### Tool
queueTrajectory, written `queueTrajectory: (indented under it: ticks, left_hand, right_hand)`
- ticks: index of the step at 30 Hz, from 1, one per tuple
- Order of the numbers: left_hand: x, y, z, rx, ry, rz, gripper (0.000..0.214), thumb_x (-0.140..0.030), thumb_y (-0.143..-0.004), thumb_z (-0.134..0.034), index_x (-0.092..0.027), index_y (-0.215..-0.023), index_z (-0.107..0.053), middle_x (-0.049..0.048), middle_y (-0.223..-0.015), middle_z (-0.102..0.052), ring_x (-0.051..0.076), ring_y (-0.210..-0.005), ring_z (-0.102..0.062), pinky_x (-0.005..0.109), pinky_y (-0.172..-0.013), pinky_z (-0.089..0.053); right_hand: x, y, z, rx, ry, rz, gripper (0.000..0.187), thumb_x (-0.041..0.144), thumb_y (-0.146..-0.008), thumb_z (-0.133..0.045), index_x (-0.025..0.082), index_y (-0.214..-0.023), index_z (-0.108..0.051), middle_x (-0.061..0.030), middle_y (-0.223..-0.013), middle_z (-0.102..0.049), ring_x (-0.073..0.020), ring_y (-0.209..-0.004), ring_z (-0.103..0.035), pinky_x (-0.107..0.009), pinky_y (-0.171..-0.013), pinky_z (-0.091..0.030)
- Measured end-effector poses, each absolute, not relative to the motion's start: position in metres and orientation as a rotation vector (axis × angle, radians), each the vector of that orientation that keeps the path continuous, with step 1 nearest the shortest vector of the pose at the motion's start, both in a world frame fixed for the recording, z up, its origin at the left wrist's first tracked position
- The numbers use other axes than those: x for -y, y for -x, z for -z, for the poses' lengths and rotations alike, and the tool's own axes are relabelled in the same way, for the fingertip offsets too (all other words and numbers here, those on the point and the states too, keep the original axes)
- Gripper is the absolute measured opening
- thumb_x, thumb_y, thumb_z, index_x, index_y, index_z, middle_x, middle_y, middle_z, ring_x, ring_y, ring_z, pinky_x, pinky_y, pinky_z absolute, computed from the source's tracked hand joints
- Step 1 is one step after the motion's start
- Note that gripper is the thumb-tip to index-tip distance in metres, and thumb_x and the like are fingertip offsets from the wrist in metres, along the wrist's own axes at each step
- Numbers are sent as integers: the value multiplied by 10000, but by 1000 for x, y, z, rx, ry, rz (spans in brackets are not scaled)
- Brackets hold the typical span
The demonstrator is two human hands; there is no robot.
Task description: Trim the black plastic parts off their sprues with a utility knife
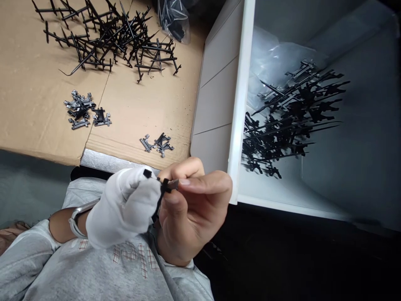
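My left hand [127, 205] wears a white glove and is closed around a small black plastic part [164, 187], just in front of my chest. Bare, my right hand [197, 205] pinches at the same part from the other side, with index finger and thumb bent towards it. A thin, flat greyish piece [173, 184] shows at the right fingertips; whether it belongs to the part I cannot tell. The glove and fingers hide much of the part. Close beyond my hands, a few small black brackets [157, 143] lie on the cardboard [134, 108].
Long black plastic pieces [115, 35] are heaped at the far side of the cardboard. Another cluster of small brackets [82, 109] lies left. At right stands a white-rimmed bin [238, 113] holding several spiky black parts [288, 113]. A clear plastic bag [175, 21] sits at the back.
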State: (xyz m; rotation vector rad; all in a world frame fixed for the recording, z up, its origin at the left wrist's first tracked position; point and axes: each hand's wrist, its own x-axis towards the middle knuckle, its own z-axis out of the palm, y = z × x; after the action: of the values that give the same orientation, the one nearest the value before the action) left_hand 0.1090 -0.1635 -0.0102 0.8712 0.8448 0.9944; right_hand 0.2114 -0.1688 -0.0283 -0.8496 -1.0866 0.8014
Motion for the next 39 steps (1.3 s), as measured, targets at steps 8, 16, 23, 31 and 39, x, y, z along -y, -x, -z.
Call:
queueTrajectory:
  ticks: [8, 16, 23, 31, 39]
  left_hand:
    - [160, -107, 5, -898, -851, -1016, 643, -687, -959, -658, -219, -568, -453, -42, -447, -375, 111, -469, -381, 319, -449, -327]
    - [157, -107, 3, -922, -988, -989, 377, -241, -920, -510, -234, -574, -360, -37, -509, -383, 108, -497, -382, 300, -509, -379]
    - [153, -107, -2, -1300, -1218, -1068, 357, -279, -848, -506, -236, -520, -374, -55, -422, -397, 85, -375, -340, 292, -384, -245]
    - [152, -107, -3, -1302, -1218, -1091, 360, -271, -846, -528, -208, -521, -387, -62, -446, -402, 70, -392, -324, 235, -386, -245]
    - [150, -106, 0, -1092, -1393, -1125, 359, -176, -901, -506, -180, -570, -367, -74, -447, -366, 41, -386, -306, 208, -426, -262]
  right_hand:
    - [175, -217, 23, 1032, 876, -954, 77, 219, -1024, -697, 261, -1086, -680, 20, -881, -517, -102, -686, -573, -226, -595, -530]
    - [174, -217, 22, 1029, 905, -972, 101, 211, -994, -748, 267, -1053, -687, 20, -896, -531, -97, -692, -567, -208, -592, -533]
    - [177, -223, 26, 960, 856, -1129, 103, 237, -1019, -706, 305, -1095, -693, 26, -911, -503, -109, -678, -528, -279, -658, -547]
    - [176, -220, 24, 912, 779, -1238, 161, 207, -994, -735, 305, -1120, -718, 21, -928, -503, -104, -679, -511, -277, -647, -544]
    - [172, -221, 28, 912, 794, -1268, 182, 271, -937, -830, 310, -1057, -699, 17, -938, -525, -116, -722, -538, -263, -648, -555]
